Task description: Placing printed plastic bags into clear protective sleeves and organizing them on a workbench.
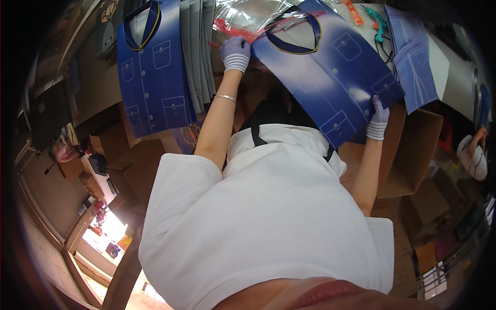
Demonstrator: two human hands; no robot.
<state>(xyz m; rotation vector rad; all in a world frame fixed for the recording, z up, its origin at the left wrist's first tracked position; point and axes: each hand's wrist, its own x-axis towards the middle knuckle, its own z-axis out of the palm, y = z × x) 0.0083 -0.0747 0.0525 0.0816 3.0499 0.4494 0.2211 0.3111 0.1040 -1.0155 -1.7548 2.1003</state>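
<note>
A flat blue shirt-shaped board (323,85), glossy and printed with buttons and pockets, lies tilted in front of me. My right hand (378,118), in a striped knit glove, grips its lower right edge with the thumb on top. Clear plastic film with a red strip (227,27) lies at the board's collar end; how far it covers the board I cannot tell. My left hand (236,53), gloved alike, is closed on the film's edge beside the board's upper left corner.
Another blue shirt-shaped board (155,77) lies at the left, beside a row of grey sheets (198,57). At the back right are an orange-handled item (353,11), a teal tool (380,25) and light-blue printed sheets (415,64). A cardboard box (408,155) stands below right.
</note>
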